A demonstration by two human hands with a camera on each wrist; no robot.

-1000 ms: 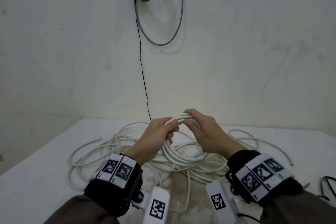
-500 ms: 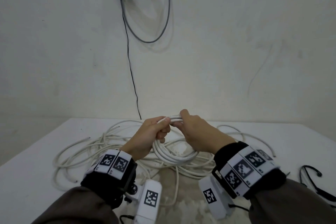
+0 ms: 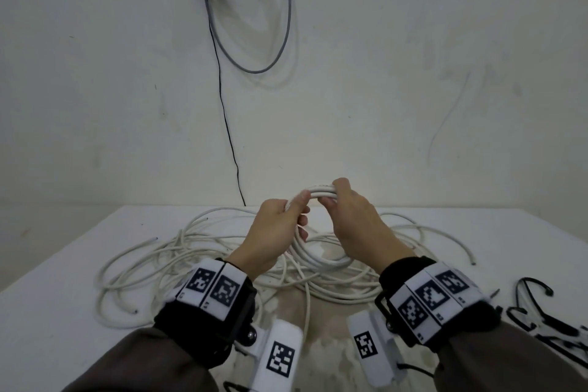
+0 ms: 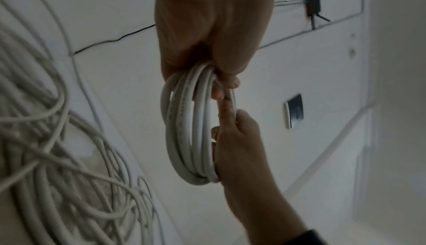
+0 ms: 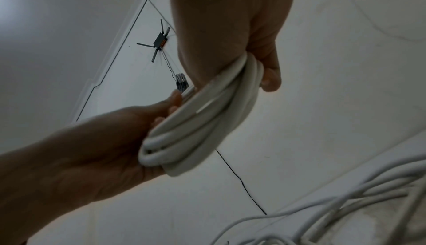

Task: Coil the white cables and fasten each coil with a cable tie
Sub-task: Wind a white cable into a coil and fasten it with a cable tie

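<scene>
Above the surface, the left hand and right hand each grip the coil of white cable, and if either grip slackens before a cable tie goes on, the loops will likely spring apart.

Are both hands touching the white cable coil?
Touching. The left wrist view shows the left hand and right hand both curled round the coil.
</scene>
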